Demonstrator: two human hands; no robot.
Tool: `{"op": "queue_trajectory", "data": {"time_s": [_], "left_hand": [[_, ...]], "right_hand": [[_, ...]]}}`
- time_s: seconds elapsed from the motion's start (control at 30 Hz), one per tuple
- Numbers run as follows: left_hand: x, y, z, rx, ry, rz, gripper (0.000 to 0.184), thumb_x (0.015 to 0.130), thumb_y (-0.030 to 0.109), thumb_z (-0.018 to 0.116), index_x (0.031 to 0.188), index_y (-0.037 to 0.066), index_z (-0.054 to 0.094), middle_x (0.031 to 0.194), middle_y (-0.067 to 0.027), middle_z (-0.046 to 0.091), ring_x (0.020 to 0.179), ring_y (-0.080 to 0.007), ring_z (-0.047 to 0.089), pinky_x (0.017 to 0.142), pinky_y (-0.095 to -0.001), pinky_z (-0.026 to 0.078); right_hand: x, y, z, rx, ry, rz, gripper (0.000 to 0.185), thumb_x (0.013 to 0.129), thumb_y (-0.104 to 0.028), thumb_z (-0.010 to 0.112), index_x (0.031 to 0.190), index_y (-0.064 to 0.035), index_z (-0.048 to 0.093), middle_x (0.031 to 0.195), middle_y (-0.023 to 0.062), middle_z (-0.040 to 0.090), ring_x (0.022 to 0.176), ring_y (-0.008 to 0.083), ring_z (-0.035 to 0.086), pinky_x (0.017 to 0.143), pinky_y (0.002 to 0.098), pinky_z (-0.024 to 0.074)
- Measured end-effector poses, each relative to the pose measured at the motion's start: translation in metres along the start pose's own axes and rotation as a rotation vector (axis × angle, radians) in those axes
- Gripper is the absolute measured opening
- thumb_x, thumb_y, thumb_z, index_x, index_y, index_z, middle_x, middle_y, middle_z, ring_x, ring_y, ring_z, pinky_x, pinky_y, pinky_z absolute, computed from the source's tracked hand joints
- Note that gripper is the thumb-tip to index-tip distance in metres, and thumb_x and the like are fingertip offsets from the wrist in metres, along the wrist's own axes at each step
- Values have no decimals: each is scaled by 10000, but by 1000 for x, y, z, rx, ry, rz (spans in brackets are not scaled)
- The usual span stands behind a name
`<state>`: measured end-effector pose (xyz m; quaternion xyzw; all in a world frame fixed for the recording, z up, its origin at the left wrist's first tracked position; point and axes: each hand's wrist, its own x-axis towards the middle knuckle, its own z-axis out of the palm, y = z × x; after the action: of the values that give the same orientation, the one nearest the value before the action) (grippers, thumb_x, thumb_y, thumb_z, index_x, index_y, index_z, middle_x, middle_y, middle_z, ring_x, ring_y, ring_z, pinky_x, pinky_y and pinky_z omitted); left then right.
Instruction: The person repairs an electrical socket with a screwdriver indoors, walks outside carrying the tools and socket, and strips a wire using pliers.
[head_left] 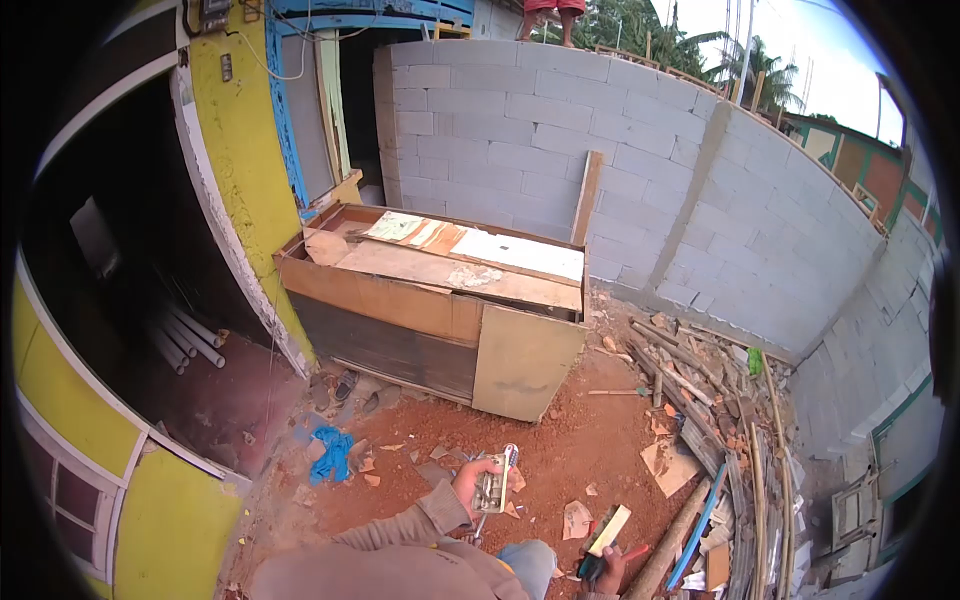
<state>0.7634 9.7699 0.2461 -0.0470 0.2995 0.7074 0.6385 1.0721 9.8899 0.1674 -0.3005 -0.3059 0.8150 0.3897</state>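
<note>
In the lower middle of the head view, my left hand (467,484) is closed around a small metallic, box-like piece (491,489) with hollows in its face. A thin shiny shaft (480,524) shows just below it; whether the hand holds that too is unclear. My right hand (609,574), low and further right, grips a pale yellow bar-shaped piece (609,531) with a dark green-black side. Its exact kind does not show, and the frame edge cuts off part of this hand. Reddish soil (400,425) with broken tile pieces (577,520) lies beneath both hands.
A worn wooden cabinet (530,360) lies ahead, boards on top. Beyond it rises a grey block wall (480,135), where a person's legs (550,28) show. Scrap timber (690,370) is heaped right. A blue cloth (329,453) lies left, near a doorway with white pipes (190,338).
</note>
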Motion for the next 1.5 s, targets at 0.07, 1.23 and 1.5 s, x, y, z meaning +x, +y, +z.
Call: {"op": "queue_trajectory", "data": {"time_s": [0.07,1.23,1.5], "left_hand": [[54,12,29,60,8,-11,242,807,206,590,987,52,546,764,-38,515,613,-154,515,548,-294,481],[759,167,305,-193,153,354,249,791,244,563,896,20,535,767,-40,508,649,-155,522,586,-289,474],[835,246,363,-142,256,461,281,813,243,553,929,-12,563,766,-60,524,673,-189,555,618,-337,521]], "right_hand": [[43,-18,-14,20,23,-9,620,841,-287,614,1342,40,454,1019,126,669,647,203,656,457,352,580],[936,-303,-57,-218,-302,125,500,803,-222,645,1207,37,503,893,103,650,681,219,648,549,344,570],[1085,-346,-22,-151,-172,93,727,797,-146,655,1370,-69,214,990,122,638,806,235,638,682,362,553]]}}
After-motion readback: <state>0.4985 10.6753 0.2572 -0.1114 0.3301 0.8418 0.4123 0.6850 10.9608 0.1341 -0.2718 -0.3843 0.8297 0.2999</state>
